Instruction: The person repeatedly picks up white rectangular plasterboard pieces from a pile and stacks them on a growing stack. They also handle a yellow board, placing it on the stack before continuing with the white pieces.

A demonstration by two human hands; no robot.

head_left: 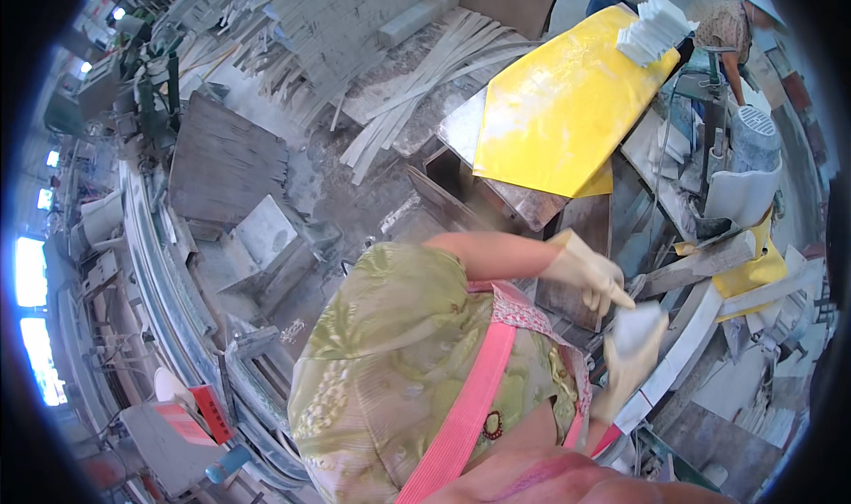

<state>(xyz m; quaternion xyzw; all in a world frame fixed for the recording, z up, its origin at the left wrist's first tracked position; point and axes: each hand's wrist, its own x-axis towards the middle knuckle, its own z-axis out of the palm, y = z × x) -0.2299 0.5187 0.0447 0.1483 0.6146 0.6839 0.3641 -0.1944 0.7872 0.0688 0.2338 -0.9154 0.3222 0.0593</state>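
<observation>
My right hand [631, 371], in a pale cream glove, is closed around a small white tile [636, 328], which is slightly blurred. Just beyond the tile is my left hand [585, 273], in a matching glove. Its index finger stretches toward the tile while the other fingers bend loosely, and nothing shows in its grasp. Whether that fingertip touches the tile, I cannot tell. Beside my right hand runs a row of white pieces [667, 371] along a rail.
A yellow sheet [558, 105] covers a table bearing stacked white tiles [654, 30]. A co-worker [729, 39] bends over at the far right. Long pale strips [417, 96] litter the floor. Left are a dark board [226, 163] and machine rails [160, 265].
</observation>
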